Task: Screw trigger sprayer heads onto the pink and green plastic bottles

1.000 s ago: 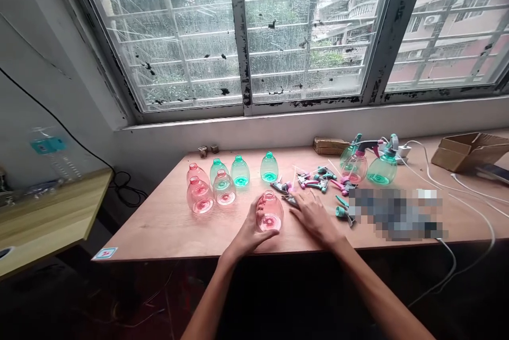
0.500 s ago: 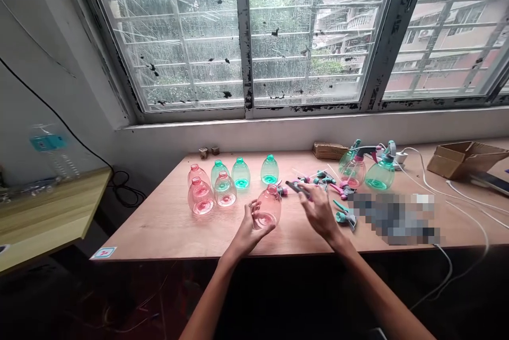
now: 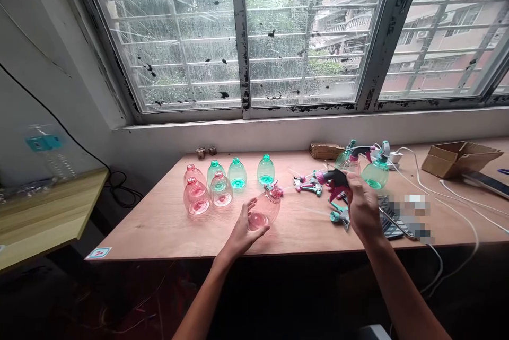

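My left hand (image 3: 245,228) is closed around the lower side of a clear pink bottle (image 3: 265,211), tilted with its neck to the right. In my right hand (image 3: 361,205) is a black-and-pink trigger sprayer head (image 3: 336,178), nozzle end up and away from the palm. Its thin clear tube points left toward the bottle's mouth; whether the tip is inside I cannot tell. Behind the bottle's neck lies a pink-and-grey sprayer head, partly hidden. More loose sprayer heads (image 3: 308,185) lie between my hands, and a teal-and-grey sprayer head (image 3: 340,216) lies just left of my right hand.
Open pink bottles (image 3: 198,197) and green bottles (image 3: 237,173) stand at the left and back. Bottles with sprayers fitted (image 3: 376,170) stand at back right, near a cardboard box (image 3: 457,159). White cables (image 3: 465,205) run across the right side. A partly blurred dark object (image 3: 392,228) lies near the front edge.
My right hand has moved right and toward me, so the sprayer head and its tube now show plainly. The pink bottle has tipped from near upright to leaning right.
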### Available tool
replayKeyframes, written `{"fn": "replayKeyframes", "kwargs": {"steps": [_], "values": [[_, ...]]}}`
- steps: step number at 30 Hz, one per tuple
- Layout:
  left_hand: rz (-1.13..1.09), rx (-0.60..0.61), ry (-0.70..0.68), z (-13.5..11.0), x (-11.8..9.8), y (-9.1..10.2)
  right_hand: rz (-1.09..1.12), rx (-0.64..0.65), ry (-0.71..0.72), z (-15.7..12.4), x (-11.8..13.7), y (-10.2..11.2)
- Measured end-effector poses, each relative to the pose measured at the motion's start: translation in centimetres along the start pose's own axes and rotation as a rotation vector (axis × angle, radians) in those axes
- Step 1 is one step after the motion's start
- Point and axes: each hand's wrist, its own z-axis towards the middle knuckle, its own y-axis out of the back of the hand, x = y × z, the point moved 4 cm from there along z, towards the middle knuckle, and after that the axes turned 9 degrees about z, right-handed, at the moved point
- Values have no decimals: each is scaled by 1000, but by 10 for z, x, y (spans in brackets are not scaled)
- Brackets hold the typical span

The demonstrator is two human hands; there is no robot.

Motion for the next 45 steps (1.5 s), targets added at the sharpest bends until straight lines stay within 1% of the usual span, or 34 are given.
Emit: {"fn": "replayKeyframes", "kwargs": {"steps": [3, 5, 7, 8, 10, 12, 16, 19, 22, 27, 31, 34, 38, 39, 41, 43, 45], "values": [[44, 24, -32, -2, -7, 1, 117, 150, -99, -4, -6, -15], [64, 36, -53, -3, -10, 2, 174, 317, -181, -8, -8, -26], [72, 43, -72, -3, -13, 3, 176, 469, -284, -15, -12, -36], [74, 52, -83, -3, -14, 2, 158, 511, -332, -18, -16, -39], [58, 73, -96, -3, -13, 1, 138, 513, -396, -26, -25, -44], [-9, 78, -61, -4, -9, -1, 198, 479, -442, -34, -38, -49], [-237, 10, 118, -4, 6, -2, 398, 439, -614, -54, -66, -63], [-309, -52, 206, -3, 13, 1, 506, 422, -726, -65, -77, -70], [-299, -64, 231, 0, 15, 4, 559, 471, -736, -71, -77, -73], [-291, -54, 260, 0, 13, 7, 534, 517, -760, -77, -82, -72], [-294, -53, 257, -1, 9, 9, 469, 521, -721, -78, -86, -71], [-310, -53, 234, -1, 7, 8, 420, 515, -664, -77, -87, -70], [-407, -83, 191, -2, 3, 8, 381, 513, -616, -76, -87, -68], [-441, -74, 188, -3, 2, 8, 378, 516, -608, -76, -86, -68], [-494, -9, 199, -4, 2, 6, 388, 519, -588, -76, -83, -68], [-507, 67, 218, -5, 2, 4, 412, 509, -574, -76, -81, -68], [-500, 91, 230, -5, 4, 4, 419, 493, -564, -77, -78, -68]]}}
